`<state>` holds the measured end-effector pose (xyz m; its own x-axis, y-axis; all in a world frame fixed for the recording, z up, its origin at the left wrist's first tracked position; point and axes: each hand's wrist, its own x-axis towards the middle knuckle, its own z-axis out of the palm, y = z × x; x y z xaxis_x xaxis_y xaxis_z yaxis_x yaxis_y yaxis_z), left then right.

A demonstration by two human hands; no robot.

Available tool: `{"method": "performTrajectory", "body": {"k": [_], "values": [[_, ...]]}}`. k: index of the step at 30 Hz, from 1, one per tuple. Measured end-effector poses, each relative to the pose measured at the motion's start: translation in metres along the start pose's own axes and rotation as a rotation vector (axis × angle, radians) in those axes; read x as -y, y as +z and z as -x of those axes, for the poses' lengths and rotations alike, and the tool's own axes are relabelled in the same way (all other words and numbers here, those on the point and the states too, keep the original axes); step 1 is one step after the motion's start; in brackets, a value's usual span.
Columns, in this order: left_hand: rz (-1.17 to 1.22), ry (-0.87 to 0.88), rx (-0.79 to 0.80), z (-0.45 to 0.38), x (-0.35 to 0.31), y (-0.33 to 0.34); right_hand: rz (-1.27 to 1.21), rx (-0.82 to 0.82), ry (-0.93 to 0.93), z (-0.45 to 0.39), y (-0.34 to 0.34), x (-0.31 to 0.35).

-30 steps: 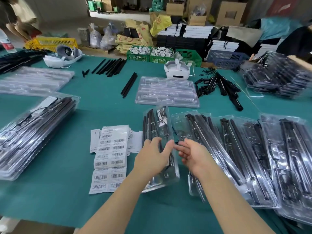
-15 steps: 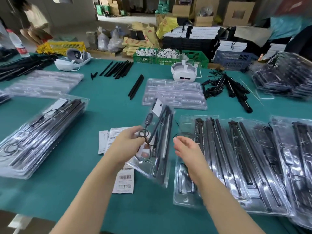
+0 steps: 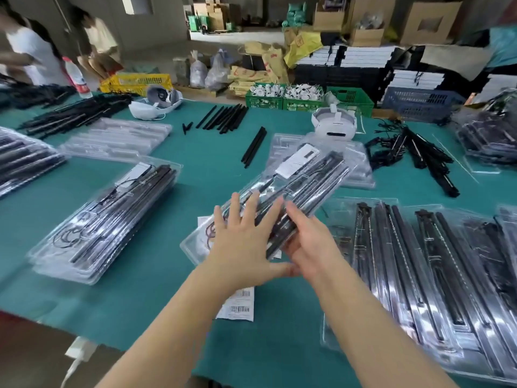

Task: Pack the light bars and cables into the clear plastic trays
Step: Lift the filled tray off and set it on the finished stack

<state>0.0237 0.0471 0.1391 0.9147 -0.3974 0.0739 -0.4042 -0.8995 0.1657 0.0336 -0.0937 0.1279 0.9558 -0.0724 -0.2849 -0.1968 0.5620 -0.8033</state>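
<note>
Two hands meet over one filled tray, which sits tilted above the green worktop, its far end raised toward the white headset and its near end low over the barcode labels. One white card lies under the clear plastic at the tray's far end. Several black light bars run its length, with a looped cable at the near end; motion blur hides the exact bar count.

One stack of filled trays rests to the left, and a row of at least three filled trays overlaps on the right. Two piles of empty trays show: one far left, one behind the held tray. Two headsets are on the worktop, the second at the far left. Loose bars lie in a fanned group and a separate pair. A tangle of bars and cables lies on the far right.

Left hand: fingers spread wide and flat, palm pressing on top of the tray's near half. Right hand: fingers together and extended along the tray's right edge, touching it; whether they curl beneath it cannot be seen. The left thumb and right hand meet just below the tray's near corner.
</note>
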Motion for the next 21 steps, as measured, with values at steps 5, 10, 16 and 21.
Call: {"method": "performTrajectory", "body": {"k": [5, 10, 16, 21], "values": [[-0.181, -0.13, -0.052, 0.005, -0.002, 0.008, 0.07, 0.018, 0.073, -0.006, 0.026, -0.008], [-0.119, -0.191, -0.181, 0.008, 0.026, 0.002, 0.25, 0.203, 0.085, -0.011, 0.038, -0.006], [-0.332, -0.4, -0.322, 0.012, 0.126, -0.033, 1.48, 0.012, -0.405, -0.019, -0.023, 0.005], [-0.352, -0.616, -0.134, 0.009, 0.215, -0.037, 2.048, -0.271, -0.268, -0.036, -0.095, 0.018]]}}
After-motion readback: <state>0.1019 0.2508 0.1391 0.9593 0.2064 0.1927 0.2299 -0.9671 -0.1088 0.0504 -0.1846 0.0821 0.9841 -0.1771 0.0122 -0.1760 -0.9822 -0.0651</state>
